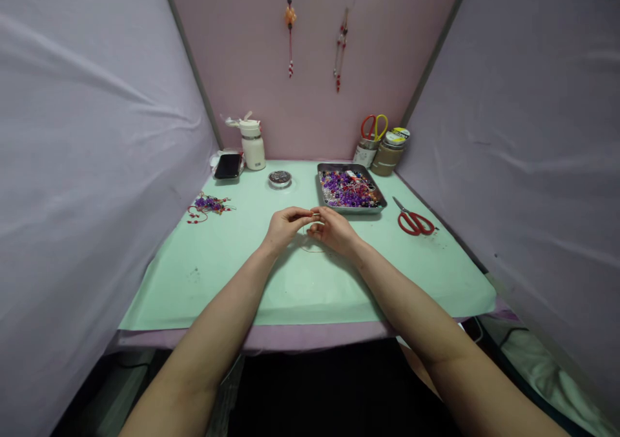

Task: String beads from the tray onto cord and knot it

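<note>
Two hands meet over the middle of the worktop point(339, 288): left hand point(285, 225) and right hand point(335, 230) each pinch a thin cord point(314, 250) between closed fingertips, just near of the bead tray point(351, 210). Cord probably light, limp, slippery; best gripped close to its end.

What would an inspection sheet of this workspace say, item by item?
Surface: mint-green mat over the table, with a few dark specks.
Job's things: thin cord looping down onto the mat; metal tray of beads just behind the hands.
Clutter: red scissors, round tin, white bottle, phone, beaded strand, cup of scissors, jar.
Grippers: left hand and right hand meet, fingers pinching the thin cord.
Cables: dark cable, it seems, below the table at right.
Surroundings: pale fabric walls; two beaded ornaments hanging at the back.
</note>
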{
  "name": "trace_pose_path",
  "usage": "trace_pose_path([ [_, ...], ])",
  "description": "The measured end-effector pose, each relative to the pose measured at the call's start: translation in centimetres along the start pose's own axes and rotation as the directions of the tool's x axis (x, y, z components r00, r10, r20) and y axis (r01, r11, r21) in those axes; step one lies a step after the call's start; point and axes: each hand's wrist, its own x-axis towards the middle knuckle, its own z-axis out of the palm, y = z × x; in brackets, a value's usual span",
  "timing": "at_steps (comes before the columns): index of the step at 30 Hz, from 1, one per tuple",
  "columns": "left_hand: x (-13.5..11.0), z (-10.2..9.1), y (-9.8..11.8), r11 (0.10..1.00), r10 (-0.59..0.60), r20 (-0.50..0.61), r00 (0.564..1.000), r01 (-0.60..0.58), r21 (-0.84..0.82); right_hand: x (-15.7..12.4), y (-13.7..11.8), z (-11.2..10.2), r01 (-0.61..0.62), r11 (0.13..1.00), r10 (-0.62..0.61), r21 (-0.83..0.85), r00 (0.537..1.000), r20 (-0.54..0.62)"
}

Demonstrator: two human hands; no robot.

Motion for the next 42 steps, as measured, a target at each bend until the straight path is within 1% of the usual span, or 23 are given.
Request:
trace_pose_path([
  [5, 0.0, -0.1, -0.1, 1.0, -0.003, 0.014, 1.0, 0.003, -0.002, -0.1, -0.3, 0.0, -0.076, 0.995, 0.073, 0.058, 0.996, 0.05],
  [8, 0.0, -0.1, -0.1, 1.0, 0.005, 0.012, 1.0, -0.005, 0.008, -0.1, -0.4, 0.1, -0.111, 0.99, 0.108, 0.081, 0.993, 0.046],
  [10, 0.0, -0.1, 0.0, 1.0, 0.011, 0.003, 1.0, -0.011, 0.014, -0.2, -0.5, 0.1, -0.131, 0.988, 0.129, 0.082, 0.991, 0.022],
  [13, -0.1, 0.0, 0.1, 1.0, 0.016, 0.005, 1.0, -0.017, 0.014, -0.3, -0.7, 0.3, -0.131, 0.989, 0.132, 0.063, 0.991, -0.008],
  [17, 0.0, -0.1, 0.0, 0.999, 0.029, 0.011, 1.0, -0.029, 0.028, -0.4, -0.6, 0.4, -0.124, 0.992, 0.124, -0.025, 0.992, 0.002],
  [19, 0.1, -0.1, -0.1, 0.999, 0.026, -0.007, 1.0, -0.025, 0.041, -0.3, -0.4, 0.4, -0.038, 0.993, 0.036, -0.115, 0.999, -0.018],
  [21, 0.2, -0.2, -0.4, 0.998, 0.008, -0.018, 1.0, -0.007, 0.056, -0.2, -0.2, 0.3, 0.116, 0.962, -0.134, -0.249, 0.989, -0.057],
  [22, 0.2, -0.2, -0.5, 0.998, -0.005, -0.017, 1.0, 0.006, 0.062, -0.2, -0.1, 0.3, 0.195, 0.924, -0.229, -0.328, 0.971, -0.07],
  [24, 0.3, -0.2, -0.6, 0.997, -0.028, -0.007, 1.0, 0.028, 0.068, -0.2, 0.0, 0.3, 0.317, 0.818, -0.391, -0.48, 0.918, -0.06],
  [26, 0.2, -0.2, -0.7, 0.997, -0.042, -0.002, 0.999, 0.042, 0.06, -0.2, 0.2, 0.2, 0.384, 0.711, -0.488, -0.589, 0.872, -0.02],
  [27, 0.2, -0.2, -0.7, 0.997, -0.046, 0.0, 0.999, 0.046, 0.054, -0.2, 0.2, 0.2, 0.402, 0.67, -0.514, -0.624, 0.858, 0.001],
  [29, 0.1, -0.1, -0.5, 0.998, -0.052, 0.01, 0.999, 0.052, 0.045, -0.2, 0.3, 0.0, 0.415, 0.622, -0.534, -0.665, 0.845, 0.028],
  [34, 0.1, -0.2, -0.3, 0.996, -0.086, 0.045, 0.995, 0.085, 0.034, -0.1, 0.5, -0.3, 0.414, 0.582, -0.549, -0.7, 0.835, 0.037],
  [40, 0.4, -0.3, -1.2, 0.982, -0.148, 0.053, 0.988, 0.153, -0.107, -0.4, 0.6, 0.0, 0.43, 0.484, -0.55, -0.762, 0.827, 0.117],
  [42, 0.5, -0.2, -1.4, 0.974, -0.165, 0.05, 0.985, 0.17, -0.148, -0.4, 0.5, 0.1, 0.434, 0.466, -0.546, -0.771, 0.827, 0.135],
])
